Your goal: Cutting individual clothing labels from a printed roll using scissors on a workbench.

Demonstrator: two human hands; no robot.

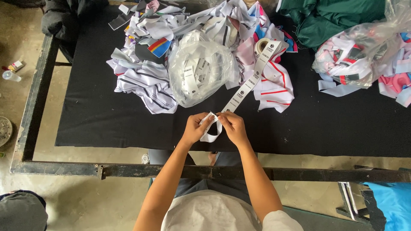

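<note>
Head view shows your left hand [196, 128] and right hand [233, 125] close together just above the near edge of the table [107, 124], both pinched shut on the free end of a white label tape [250, 81]. Your fingertips meet at the top of a small loop of that tape, which curls down between your hands; whether you are folding it or tearing a piece off, the view does not tell.

From your right hand the tape runs up and away in a flat, taut diagonal to its roll [262, 44], which sits on the cloth heap. It looks like thin woven or printed ribbon, smooth, with small dark marks repeated along it. The roll still looks well filled, so by my reckoning most of the tape is yet to be worked.

Just beyond your hands lies a clear plastic bag [201, 70], crinkled and glossy, holding what seem to be loose white label pieces; that would be the finished share, though their number cannot be judged.

Behind it spreads a pile of collar pieces [145, 81], soft ribbed knit, white with dark, red and blue stripes. A second clear bag [364, 51] of similar striped pieces lies to the right, beside folded green fabric [329, 17]. A matte black cloth covers the table, on a dark metal frame.
</note>
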